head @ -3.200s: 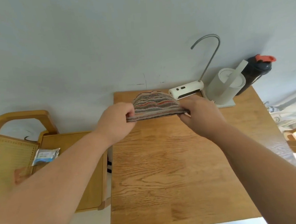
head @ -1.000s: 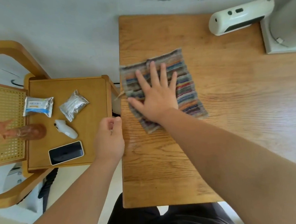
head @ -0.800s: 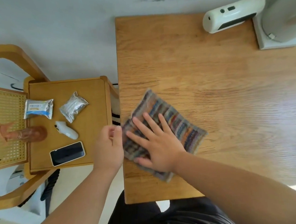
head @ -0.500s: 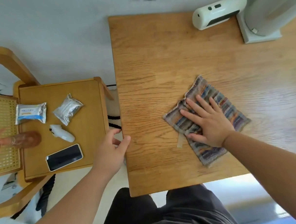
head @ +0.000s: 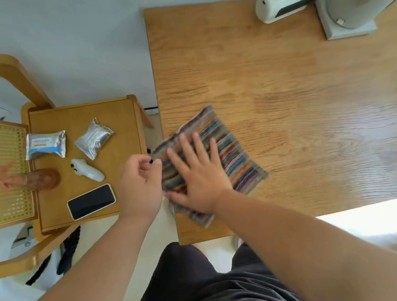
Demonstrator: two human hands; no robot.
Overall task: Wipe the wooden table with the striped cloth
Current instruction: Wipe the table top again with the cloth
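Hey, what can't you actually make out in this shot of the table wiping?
Head view only:
- Striped cloth: blurred, and partly under the right hand.
- Left hand: curled fingers hide whether it holds anything.
- Grey stand: cut off by the top edge.
- Packet: print too small to read.

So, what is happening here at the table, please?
A person is wiping the wooden table with a striped cloth. The right hand presses flat on the cloth, fingers spread, near the table's left edge and front corner. The left hand hovers just beside that edge, loosely curled, and seems to hold nothing. A phone and two foil packets lie on the small side table to the left, untouched.
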